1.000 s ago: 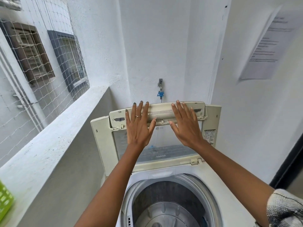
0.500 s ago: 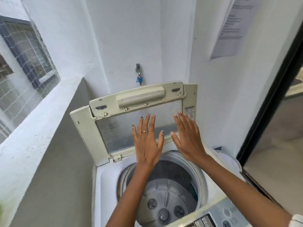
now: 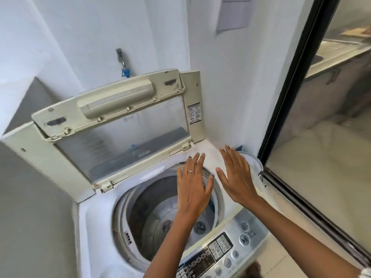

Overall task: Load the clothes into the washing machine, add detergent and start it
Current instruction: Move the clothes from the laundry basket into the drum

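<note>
A white top-loading washing machine (image 3: 96,221) stands in a corner with its folding lid (image 3: 112,121) raised against the back wall. Its steel drum (image 3: 156,213) holds no clothes that I can see. My left hand (image 3: 193,187), a ring on one finger, hovers flat over the drum's right rim, fingers straight. My right hand (image 3: 236,177) hovers flat beside it over the machine's right top edge. Neither hand holds anything. The control panel (image 3: 218,249) with round buttons runs along the front right. No clothes or detergent show.
A tap with a blue fitting (image 3: 123,65) is on the wall behind the lid. A dark-framed glass sliding door (image 3: 285,109) stands close on the right. A paper notice (image 3: 234,15) hangs on the wall. A white round object (image 3: 254,161) sits between machine and door.
Both hands have come off the raised lid and dropped down and right, over the drum opening. The lid stays up. My view has turned right and down, showing the control panel.
</note>
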